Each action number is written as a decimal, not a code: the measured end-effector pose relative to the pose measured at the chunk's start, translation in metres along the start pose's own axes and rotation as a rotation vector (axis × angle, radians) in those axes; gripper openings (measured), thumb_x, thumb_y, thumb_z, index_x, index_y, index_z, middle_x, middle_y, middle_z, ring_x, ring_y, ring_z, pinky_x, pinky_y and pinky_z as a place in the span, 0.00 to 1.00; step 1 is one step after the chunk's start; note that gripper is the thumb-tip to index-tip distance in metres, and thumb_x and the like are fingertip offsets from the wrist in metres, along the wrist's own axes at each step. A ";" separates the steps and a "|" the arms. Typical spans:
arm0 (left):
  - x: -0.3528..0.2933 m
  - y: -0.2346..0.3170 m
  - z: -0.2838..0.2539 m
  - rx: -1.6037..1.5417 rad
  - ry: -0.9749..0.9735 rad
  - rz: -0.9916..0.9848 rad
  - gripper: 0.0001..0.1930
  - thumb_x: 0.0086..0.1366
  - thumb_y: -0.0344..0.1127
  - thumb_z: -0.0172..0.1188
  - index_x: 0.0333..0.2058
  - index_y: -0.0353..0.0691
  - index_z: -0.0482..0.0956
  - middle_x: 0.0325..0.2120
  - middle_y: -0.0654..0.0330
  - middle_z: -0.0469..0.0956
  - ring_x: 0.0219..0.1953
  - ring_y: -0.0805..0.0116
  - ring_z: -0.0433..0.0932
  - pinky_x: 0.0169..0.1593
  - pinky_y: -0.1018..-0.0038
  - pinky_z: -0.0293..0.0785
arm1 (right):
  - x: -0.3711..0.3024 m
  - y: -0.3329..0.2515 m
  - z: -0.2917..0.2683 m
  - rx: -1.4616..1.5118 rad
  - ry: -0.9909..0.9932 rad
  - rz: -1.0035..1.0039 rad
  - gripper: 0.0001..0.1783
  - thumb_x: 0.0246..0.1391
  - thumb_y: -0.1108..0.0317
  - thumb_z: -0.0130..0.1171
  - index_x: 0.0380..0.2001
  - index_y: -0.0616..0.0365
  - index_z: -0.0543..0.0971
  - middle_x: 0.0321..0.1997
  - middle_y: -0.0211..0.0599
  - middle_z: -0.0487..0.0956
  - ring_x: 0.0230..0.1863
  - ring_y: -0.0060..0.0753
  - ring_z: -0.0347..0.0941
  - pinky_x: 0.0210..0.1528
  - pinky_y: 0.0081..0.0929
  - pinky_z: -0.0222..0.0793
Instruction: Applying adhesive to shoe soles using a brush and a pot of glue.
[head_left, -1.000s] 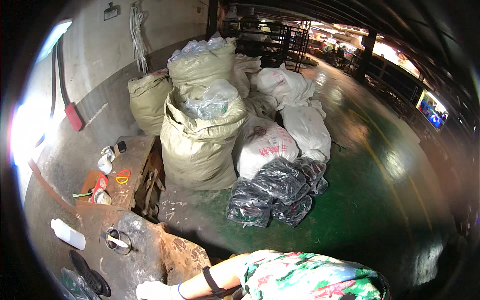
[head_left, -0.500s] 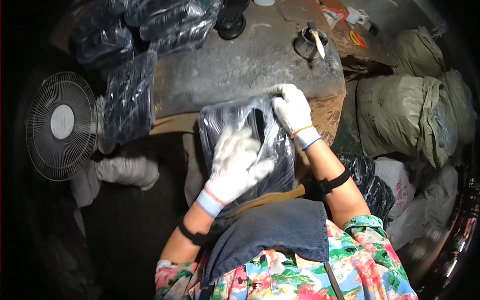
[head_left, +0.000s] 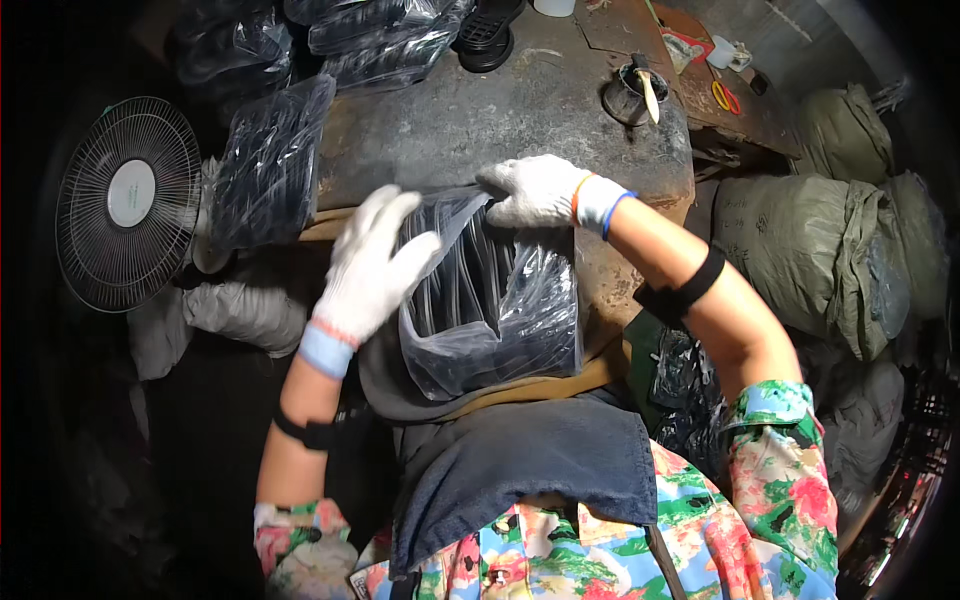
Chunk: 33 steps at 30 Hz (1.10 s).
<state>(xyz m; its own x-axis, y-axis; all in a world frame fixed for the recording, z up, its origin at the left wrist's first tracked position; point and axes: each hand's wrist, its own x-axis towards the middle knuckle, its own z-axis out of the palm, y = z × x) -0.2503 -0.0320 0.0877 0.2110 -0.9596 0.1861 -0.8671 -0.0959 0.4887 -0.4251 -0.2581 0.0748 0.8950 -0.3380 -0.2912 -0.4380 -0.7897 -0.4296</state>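
In front of me lies a pack of black ribbed shoe soles (head_left: 455, 280) inside a clear plastic bag (head_left: 510, 352). The bag gapes at the top, so the soles show through the opening. My right hand (head_left: 540, 192), in a white knit glove, pinches a fold of the film at the far edge. Along the left side of the pack is my left hand (head_left: 368, 268), gloved too. Its fingers are spread, with the thumb over the pack's edge; whether they touch the film is hard to tell.
Another wrapped pack (head_left: 270, 165) lies to the left, beside a round fan (head_left: 131, 195). Loose black soles (head_left: 487, 40) rest at the table's far side. A pot (head_left: 628, 98) with a brush (head_left: 650, 95) stands far right, orange scissors (head_left: 727, 97) beyond. Large sacks (head_left: 790, 235) are at right.
The bag's opening has widened, baring more soles. My left hand has moved from over the pack to its left side. My right hand has shifted left, pulling film with it.
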 end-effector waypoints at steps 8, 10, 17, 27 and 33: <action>0.073 -0.005 0.045 -0.447 -0.349 -0.199 0.42 0.60 0.39 0.71 0.70 0.31 0.65 0.67 0.41 0.69 0.72 0.53 0.65 0.74 0.63 0.62 | 0.040 -0.020 -0.005 -0.224 -0.070 0.064 0.24 0.52 0.54 0.59 0.49 0.53 0.88 0.47 0.50 0.88 0.51 0.52 0.85 0.53 0.43 0.80; 0.073 -0.018 0.054 -0.416 -0.298 -0.224 0.41 0.60 0.38 0.71 0.69 0.31 0.67 0.65 0.41 0.72 0.70 0.52 0.67 0.73 0.62 0.63 | 0.046 -0.030 0.000 -0.295 0.002 0.033 0.19 0.56 0.58 0.57 0.47 0.50 0.89 0.47 0.47 0.88 0.50 0.52 0.86 0.51 0.46 0.80; 0.095 0.014 0.064 0.089 -0.290 -0.481 0.29 0.55 0.54 0.62 0.53 0.50 0.86 0.56 0.44 0.81 0.61 0.42 0.78 0.64 0.53 0.72 | 0.029 -0.018 0.001 -0.285 0.373 -0.049 0.14 0.55 0.66 0.56 0.41 0.50 0.88 0.39 0.48 0.88 0.43 0.57 0.86 0.45 0.50 0.80; 0.102 0.017 0.081 -0.002 -0.075 -0.567 0.22 0.61 0.58 0.62 0.46 0.54 0.90 0.52 0.56 0.86 0.59 0.48 0.81 0.63 0.57 0.75 | -0.003 0.081 0.027 -0.082 0.373 0.143 0.23 0.60 0.52 0.56 0.43 0.60 0.86 0.50 0.56 0.85 0.56 0.55 0.81 0.60 0.42 0.75; 0.039 -0.087 0.086 -0.307 0.061 -0.496 0.27 0.72 0.56 0.54 0.53 0.38 0.84 0.55 0.41 0.81 0.60 0.44 0.78 0.63 0.59 0.72 | -0.043 0.033 0.056 0.278 0.786 -0.035 0.12 0.56 0.70 0.56 0.41 0.55 0.85 0.42 0.46 0.85 0.47 0.54 0.81 0.52 0.41 0.78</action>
<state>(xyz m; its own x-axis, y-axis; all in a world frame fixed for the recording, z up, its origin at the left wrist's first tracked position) -0.2050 -0.0837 -0.0208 0.5918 -0.8017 -0.0834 -0.4897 -0.4398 0.7528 -0.4825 -0.2415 0.0255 0.6618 -0.6556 0.3637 -0.3213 -0.6863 -0.6525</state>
